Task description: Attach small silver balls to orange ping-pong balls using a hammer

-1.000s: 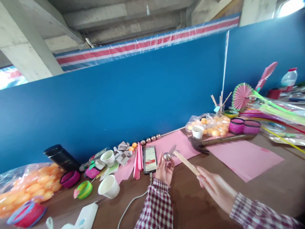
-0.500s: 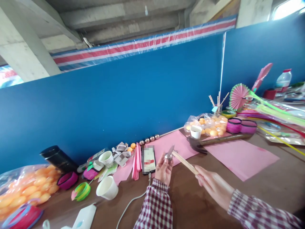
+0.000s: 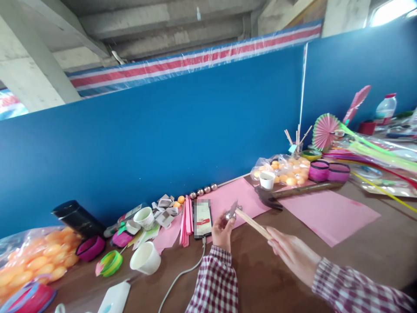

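a blue partition (image 3: 182,126) backs the brown table (image 3: 254,274) under grey concrete beams (image 3: 169,17); bright window (image 3: 391,12) upper right.

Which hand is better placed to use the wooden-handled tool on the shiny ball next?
Probably the right hand: it grips the wooden-handled tool, whose metal end is right by the shiny ball. The left hand is busy holding that ball.
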Demonstrator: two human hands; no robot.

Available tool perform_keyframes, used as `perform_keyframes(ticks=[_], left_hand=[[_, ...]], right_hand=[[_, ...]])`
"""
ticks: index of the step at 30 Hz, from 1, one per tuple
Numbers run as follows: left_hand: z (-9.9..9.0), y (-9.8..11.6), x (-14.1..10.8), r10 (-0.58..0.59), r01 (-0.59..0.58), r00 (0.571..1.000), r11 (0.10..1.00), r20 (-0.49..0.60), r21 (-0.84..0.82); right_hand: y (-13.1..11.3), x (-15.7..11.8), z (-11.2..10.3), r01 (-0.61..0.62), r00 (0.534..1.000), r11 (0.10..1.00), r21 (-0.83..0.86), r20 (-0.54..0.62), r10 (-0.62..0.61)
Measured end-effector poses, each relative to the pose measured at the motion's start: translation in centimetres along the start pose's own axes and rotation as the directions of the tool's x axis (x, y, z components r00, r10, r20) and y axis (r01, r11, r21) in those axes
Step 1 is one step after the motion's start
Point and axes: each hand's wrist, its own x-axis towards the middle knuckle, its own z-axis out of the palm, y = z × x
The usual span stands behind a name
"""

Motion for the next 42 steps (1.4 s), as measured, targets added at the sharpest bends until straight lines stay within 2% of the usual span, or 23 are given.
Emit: perform_keyframes(ticks=[2, 4, 8, 11, 13, 15, 18, 21, 24, 29, 32, 36, 42], left_hand=[[0.1, -0.1, -0.1, 0.057, -0.054, 0.998, 0.992, -0.021, 0.112], [0.1, -0.1, -0.3, 0.127, -0.124, 0.992, 0.963, 0.002, 0.241], [-0.2, -0.3, -0.4, 0.320, -0.343, 0.938, 0.804, 0.132, 0.486], [-0.4, -0.4, -0.4, 0.398, -0.430, 0.898, 0.703, 0.188, 0.567], [-0.4, -0.3, -0.4, 0.421, -0.446, 0.887, 0.684, 0.187, 0.577], [-0.2, -0.2, -0.5, 0.428, -0.451, 0.885, 0.686, 0.183, 0.571], [-0.1, 0.0, -0.5, 0.359, -0.377, 0.923, 0.768, 0.139, 0.518], [-0.2, 0.0, -0.3, 0.243, -0.239, 0.969, 0.893, 0.040, 0.381], [-0.4, -0.2, -0.1, 0.171, -0.161, 0.985, 0.951, -0.016, 0.264], [-0.2, -0.2, -0.1, 0.111, -0.110, 0.994, 0.974, 0.007, 0.200], [-0.2, -0.3, -0.1, 0.073, -0.078, 0.997, 0.987, 0.038, 0.143], [-0.3, -0.4, 0.0, 0.035, -0.035, 0.999, 0.998, 0.004, 0.044], [0.0, -0.1, -0.3, -0.030, 0.030, 0.999, 1.000, 0.014, -0.008]], right_hand=[[0.0, 0.0, -0.2, -0.013, 1.000, 1.000, -0.001, 0.017, 0.013], [-0.1, 0.0, -0.4, 0.000, 0.999, 1.000, -0.018, 0.041, 0.001], [-0.4, 0.0, -0.7, -0.014, 0.997, 0.999, -0.044, 0.078, 0.018], [-0.4, -0.1, -0.7, -0.029, 0.998, 0.999, -0.038, 0.049, 0.031], [-0.3, -0.2, -0.6, -0.018, 1.000, 1.000, -0.024, 0.024, 0.019], [-0.1, -0.3, -0.5, -0.007, 0.998, 1.000, -0.018, 0.058, 0.008], [0.2, -0.4, -0.4, -0.008, 0.993, 1.000, -0.021, 0.116, 0.011], [0.3, -0.4, -0.6, -0.004, 1.000, 0.999, -0.049, 0.024, 0.005], [0.4, -0.4, -0.7, 0.033, 0.999, 0.997, -0.066, -0.033, -0.036], [0.6, -0.3, -0.3, 0.009, 0.999, 0.999, -0.040, 0.043, -0.007], [0.7, -0.2, 0.0, -0.023, 0.999, 0.999, -0.039, 0.030, 0.024], [0.7, -0.2, 0.0, -0.011, 1.000, 1.000, -0.022, -0.019, 0.011], [0.4, -0.1, 0.0, -0.028, 0.999, 0.999, -0.045, 0.044, 0.030]])
